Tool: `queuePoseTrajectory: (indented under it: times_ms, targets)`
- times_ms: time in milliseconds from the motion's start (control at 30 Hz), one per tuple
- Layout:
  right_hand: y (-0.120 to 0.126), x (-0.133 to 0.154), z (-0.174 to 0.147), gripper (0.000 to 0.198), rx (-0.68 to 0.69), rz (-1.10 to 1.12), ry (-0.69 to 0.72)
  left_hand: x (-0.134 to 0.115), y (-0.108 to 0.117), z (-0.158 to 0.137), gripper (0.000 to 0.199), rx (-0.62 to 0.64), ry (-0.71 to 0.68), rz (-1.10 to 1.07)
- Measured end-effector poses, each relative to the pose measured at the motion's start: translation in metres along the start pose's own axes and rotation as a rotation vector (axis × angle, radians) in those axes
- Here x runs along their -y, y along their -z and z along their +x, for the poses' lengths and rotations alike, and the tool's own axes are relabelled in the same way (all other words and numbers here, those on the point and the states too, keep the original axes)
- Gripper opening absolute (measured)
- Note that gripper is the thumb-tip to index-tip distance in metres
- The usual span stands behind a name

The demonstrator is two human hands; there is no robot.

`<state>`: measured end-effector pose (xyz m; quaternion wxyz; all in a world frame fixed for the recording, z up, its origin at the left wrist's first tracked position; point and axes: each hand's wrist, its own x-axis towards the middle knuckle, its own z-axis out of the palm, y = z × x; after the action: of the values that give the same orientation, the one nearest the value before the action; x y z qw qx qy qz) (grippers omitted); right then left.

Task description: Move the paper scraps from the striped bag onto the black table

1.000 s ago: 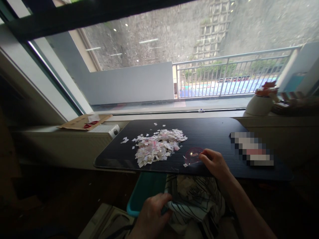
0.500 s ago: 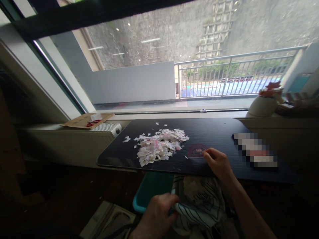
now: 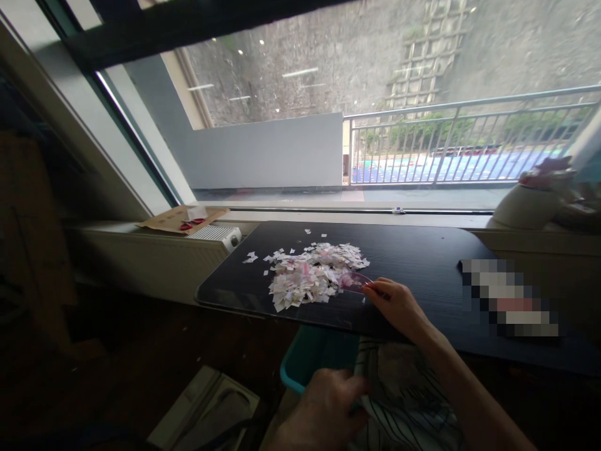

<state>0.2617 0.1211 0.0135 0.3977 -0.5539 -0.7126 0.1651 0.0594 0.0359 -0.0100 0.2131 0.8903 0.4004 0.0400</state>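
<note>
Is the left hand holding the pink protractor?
No, the right hand holds the pink protractor; the left hand is by the teal tub.

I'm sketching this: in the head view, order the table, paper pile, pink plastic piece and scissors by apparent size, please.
Table
Paper pile
Pink plastic piece, partly hidden by the right hand
Scissors

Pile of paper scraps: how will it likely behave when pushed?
The pile of paper scraps looks like many small loose bits, so it will probably spread rather than slide whole. The pieces seem thin and light; some may slip past the pink see-through sheet in the right hand.
</note>
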Motion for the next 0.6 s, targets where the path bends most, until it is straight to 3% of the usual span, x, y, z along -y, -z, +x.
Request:
queuePoseTrajectory:
  times_ms: [133, 300, 500, 600]
  targets:
    - [0.011, 0.006, -0.01, 0.033, 0.012, -0.028, -0.007, 0.0, 0.003, -0.003, 0.025, -0.01, -0.016, -0.025]
    - [0.021, 0.004, -0.042, 0.029, -0.216, -0.205, -0.081, -0.003, 0.004, -0.003, 0.023, -0.031, -0.028, -0.009]
    - [0.007, 0.011, -0.066, 0.022, -0.06, -0.076, 0.025, -0.006, 0.004, -0.001, 0.023, -0.041, -0.037, 0.009]
    - [0.008, 0.015, -0.062, 0.022, -0.149, -0.196, -0.001, -0.006, 0.006, -0.001, 0.023, -0.04, -0.039, 0.017]
